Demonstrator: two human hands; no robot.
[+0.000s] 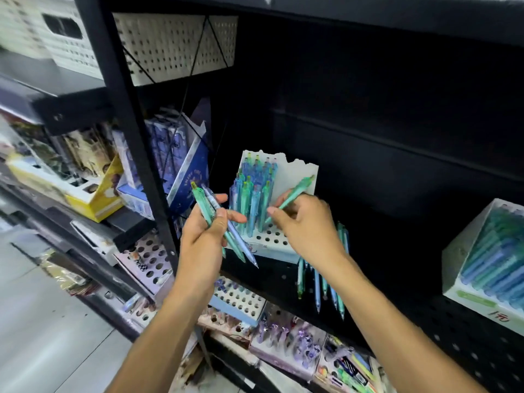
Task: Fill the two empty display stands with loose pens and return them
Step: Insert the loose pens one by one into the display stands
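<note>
A white display stand (270,239) with a holed base stands on the black shelf, its left half holding several green and blue pens (253,191). My left hand (204,231) grips a small bunch of loose pens (224,225), tips pointing down to the right. My right hand (307,222) pinches a single green pen (295,194), slanted over the stand's open holes. Several loose pens (321,282) lie on the shelf under my right wrist. Lower down, another holed stand (241,302) looks nearly bare.
A full white stand of blue and green pens (490,259) sits at the right on the black perforated shelf (467,333). A black upright post (133,123) stands left of the stand. Boxes and notebooks fill the left shelves; stationery displays line the tier below.
</note>
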